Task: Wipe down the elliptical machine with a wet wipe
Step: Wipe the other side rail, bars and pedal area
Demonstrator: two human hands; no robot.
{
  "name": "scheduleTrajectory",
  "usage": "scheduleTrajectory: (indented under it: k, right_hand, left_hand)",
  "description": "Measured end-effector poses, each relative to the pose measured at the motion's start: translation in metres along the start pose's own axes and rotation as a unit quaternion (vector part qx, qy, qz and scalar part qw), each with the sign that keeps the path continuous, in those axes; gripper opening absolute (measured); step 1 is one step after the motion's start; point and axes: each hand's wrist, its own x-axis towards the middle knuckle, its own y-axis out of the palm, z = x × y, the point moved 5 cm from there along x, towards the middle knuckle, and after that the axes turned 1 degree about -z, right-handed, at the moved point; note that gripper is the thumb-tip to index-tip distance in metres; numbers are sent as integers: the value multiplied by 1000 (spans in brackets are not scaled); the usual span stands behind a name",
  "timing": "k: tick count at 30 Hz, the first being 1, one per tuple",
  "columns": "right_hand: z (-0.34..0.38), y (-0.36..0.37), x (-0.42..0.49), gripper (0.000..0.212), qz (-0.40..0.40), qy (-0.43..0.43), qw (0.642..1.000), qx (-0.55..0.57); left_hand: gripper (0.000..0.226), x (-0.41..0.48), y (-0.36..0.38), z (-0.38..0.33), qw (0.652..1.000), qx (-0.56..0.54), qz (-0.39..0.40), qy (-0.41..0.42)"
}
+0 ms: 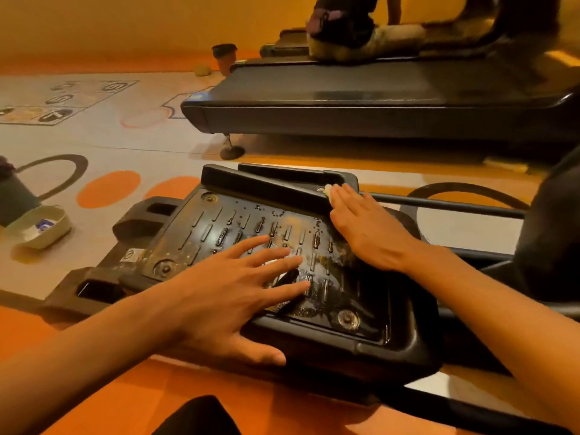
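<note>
The elliptical's black foot pedal (219, 221) fills the middle of the view, ribbed, grimy and wet-looking near its centre. My left hand (238, 287) lies flat on the pedal's near half with fingers spread, thumb over the front rim. My right hand (367, 227) presses flat fingers on a pale wet wipe (328, 190) against the pedal's raised back-right rim. Only a small edge of the wipe shows beyond the fingertips.
A treadmill (345, 98) stands behind, with a person (361, 29) sitting on its deck. A pale tray (40, 227) with small items sits on the floor at left beside a dark container (12, 196). The elliptical's black bars (439, 205) run right.
</note>
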Motion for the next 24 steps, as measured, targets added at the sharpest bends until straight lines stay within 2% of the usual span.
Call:
scheduleTrajectory:
  k: [3, 6, 8, 11, 14, 16, 19, 24]
  right_hand:
    - [38, 5, 33, 64, 2, -47, 999, -13]
    - [86, 5, 73, 74, 8, -110, 993, -49]
    - [117, 3, 101, 62, 10, -152, 985, -77]
    - [154, -2, 133, 60, 2, -185, 981, -59]
    - [156, 5, 137, 63, 4, -201, 978, -60]
    - [138, 12, 118, 70, -12, -212, 972, -104]
    - [101, 22, 74, 76, -7, -187, 969, -162]
    - [58, 20, 19, 81, 44, -79, 991, -94]
  left_hand:
    - [97, -2, 2, 0, 1000, -17, 14, 5]
    - [98, -1, 3, -4, 1000, 19, 3, 23]
    - [97, -2, 1, -5, 999, 28, -18, 28]
    - [96, -4, 0, -2, 999, 22, -29, 31]
    - [95, -5, 1, -1, 999, 16, -33, 33]
    - [94, -5, 0, 1, 998, 22, -47, 32]
    - [94, -5, 1, 2, 998, 24, -57, 29]
    - [96, -6, 3, 1, 996, 47, -67, 20]
